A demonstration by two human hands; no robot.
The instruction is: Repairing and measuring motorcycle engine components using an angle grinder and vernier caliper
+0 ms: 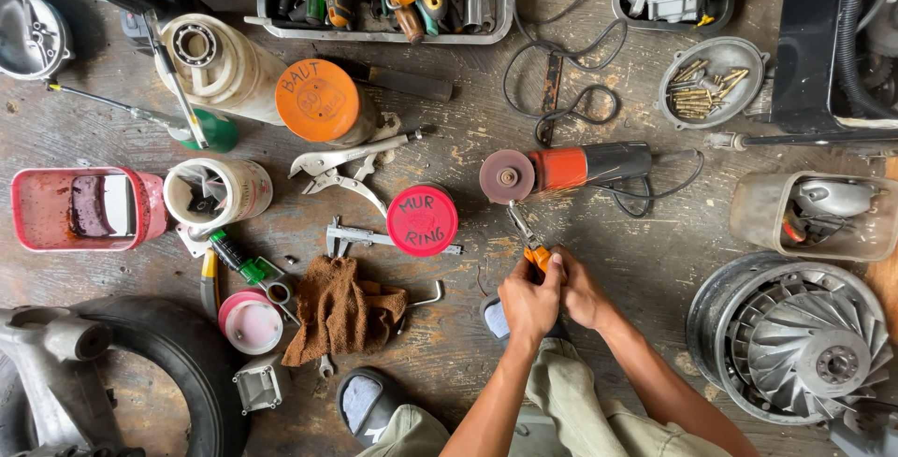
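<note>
Both my hands close around the orange handles of a pair of pliers (535,253), my left hand (529,300) beside my right hand (579,289). The plier jaws (520,221) point up at the grinding disc (506,176) of an orange and black angle grinder (585,166) lying on the wooden floor. Whatever the jaws grip is too small to tell. A few sparks or specks show near the disc.
A red-lidded can (422,220), caliper (360,236), locking pliers (341,166) and brown rag (341,311) lie to the left. A tool tray (383,31) sits at the top, a dish of brass parts (711,83) top right, a finned metal wheel (800,340) lower right, a tyre (178,363) lower left.
</note>
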